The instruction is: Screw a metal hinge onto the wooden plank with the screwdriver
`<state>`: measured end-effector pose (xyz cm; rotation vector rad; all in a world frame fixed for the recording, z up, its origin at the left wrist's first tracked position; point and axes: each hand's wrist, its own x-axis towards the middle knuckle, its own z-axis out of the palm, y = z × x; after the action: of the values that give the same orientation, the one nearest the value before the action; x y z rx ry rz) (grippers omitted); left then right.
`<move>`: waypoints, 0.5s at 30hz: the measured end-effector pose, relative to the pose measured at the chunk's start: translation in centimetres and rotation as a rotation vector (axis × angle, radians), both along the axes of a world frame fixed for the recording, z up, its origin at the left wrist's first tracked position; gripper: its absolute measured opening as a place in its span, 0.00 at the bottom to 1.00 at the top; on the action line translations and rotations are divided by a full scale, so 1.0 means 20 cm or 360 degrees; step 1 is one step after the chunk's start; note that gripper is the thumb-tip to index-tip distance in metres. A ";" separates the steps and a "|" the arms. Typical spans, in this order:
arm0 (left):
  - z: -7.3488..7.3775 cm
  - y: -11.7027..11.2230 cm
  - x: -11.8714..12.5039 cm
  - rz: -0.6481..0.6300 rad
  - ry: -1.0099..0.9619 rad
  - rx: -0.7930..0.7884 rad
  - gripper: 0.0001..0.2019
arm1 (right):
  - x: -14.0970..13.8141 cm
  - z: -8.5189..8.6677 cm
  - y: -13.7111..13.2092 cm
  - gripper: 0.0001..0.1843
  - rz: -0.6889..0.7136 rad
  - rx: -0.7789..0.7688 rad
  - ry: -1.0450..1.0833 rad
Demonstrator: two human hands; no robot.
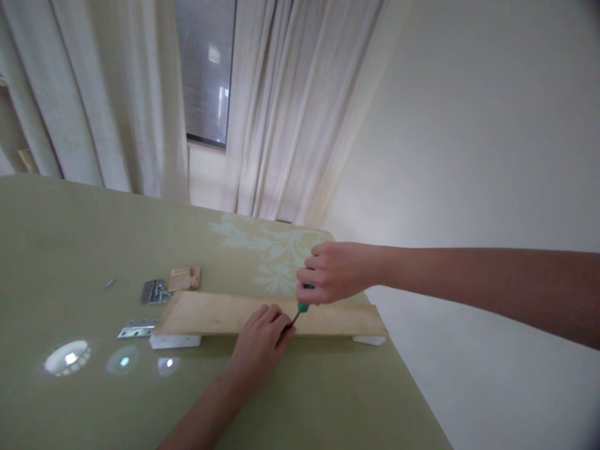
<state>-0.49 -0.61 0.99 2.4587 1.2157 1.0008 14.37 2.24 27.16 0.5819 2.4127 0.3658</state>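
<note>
R hand (335, 272) was clenched round a green-handled screwdriver (303, 306), shaft angled down onto the wooden plank (210, 312) — plank lay on white blocks (175, 341) near the table (70, 237)'s right edge. L hand (262, 340) rested on the plank at the tip, fingers curled — couldn't tell if pinching anything. Hinges (154, 291) & a small wood block (186, 278) lay just left.

No text, number, brand or sign can be read in this view. The wooden board (220, 312) at centre, the screwdriver (303, 306) and the hinges (137, 328) at lower left show plain surfaces.
</note>
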 end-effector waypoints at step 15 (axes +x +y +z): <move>0.01 0.00 -0.01 -0.0027 0.0024 -0.0079 0.06 | -0.02 -0.04 -0.03 0.24 -0.0062 0.0001 -0.0068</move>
<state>-0.73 -0.62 1.16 2.4386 1.2078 0.9379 13.94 1.69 26.37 0.6142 2.3572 0.3593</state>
